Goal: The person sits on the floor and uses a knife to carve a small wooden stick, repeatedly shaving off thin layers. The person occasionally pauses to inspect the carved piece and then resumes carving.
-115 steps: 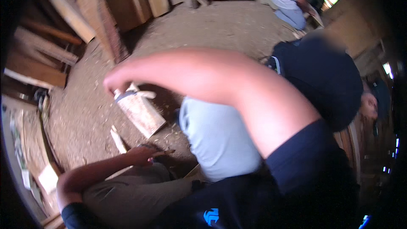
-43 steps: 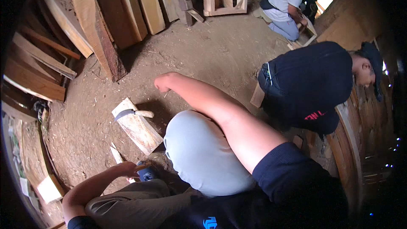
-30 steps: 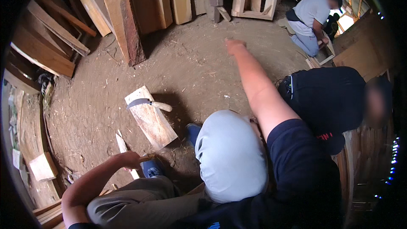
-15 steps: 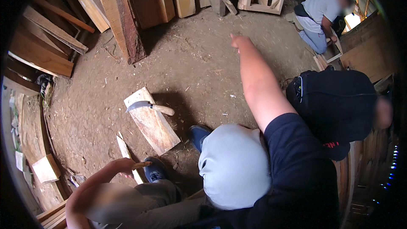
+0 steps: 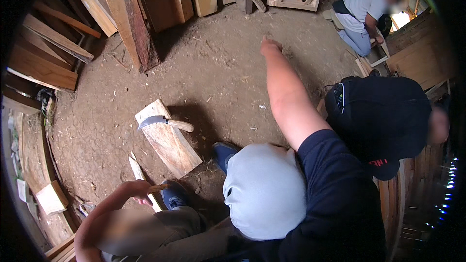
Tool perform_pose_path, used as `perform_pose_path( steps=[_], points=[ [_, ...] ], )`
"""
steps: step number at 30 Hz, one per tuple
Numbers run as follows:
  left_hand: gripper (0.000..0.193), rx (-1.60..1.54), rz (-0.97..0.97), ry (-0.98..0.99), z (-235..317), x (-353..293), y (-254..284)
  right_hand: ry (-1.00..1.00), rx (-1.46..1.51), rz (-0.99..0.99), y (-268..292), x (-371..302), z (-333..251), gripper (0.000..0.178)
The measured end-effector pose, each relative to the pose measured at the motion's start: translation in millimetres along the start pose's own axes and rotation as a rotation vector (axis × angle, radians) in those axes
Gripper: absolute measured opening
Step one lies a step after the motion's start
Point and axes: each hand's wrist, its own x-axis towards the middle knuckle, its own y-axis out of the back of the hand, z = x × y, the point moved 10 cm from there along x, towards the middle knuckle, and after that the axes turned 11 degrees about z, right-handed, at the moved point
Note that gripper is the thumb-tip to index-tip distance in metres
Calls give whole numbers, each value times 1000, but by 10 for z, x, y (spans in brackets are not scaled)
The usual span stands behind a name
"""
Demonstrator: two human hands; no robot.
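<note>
Brown stick (image 5: 159, 188) juts from the tightly curled left hand (image 5: 137, 189), on the near side of the wooden block (image 5: 170, 141). Beyond the block, to its right, the right hand (image 5: 271, 45) is held out, nothing visible in it; finger spread is unclear. Likely a pause to point. Taking the curved knife (image 5: 171, 122) atop the block would call for drawing that hand back.

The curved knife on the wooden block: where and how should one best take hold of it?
Best, I think, by the wooden handle, from the person's right side. The curved knife lies with its handle pointing right and reaching past the edge of the wooden block, so fingers could probably close around it, while the blade points left.
</note>
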Motion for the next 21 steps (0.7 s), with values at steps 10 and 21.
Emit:
perform_pose_path(
  steps=[10, 21],
  points=[
    [35, -18, 19, 65, -79, -11, 40, -5, -15, 34, 133, -135, -72, 68],
    [31, -11, 31, 96, -32, -64, 81, -64, 2, 1, 55, 47, 35, 64]
  ],
)
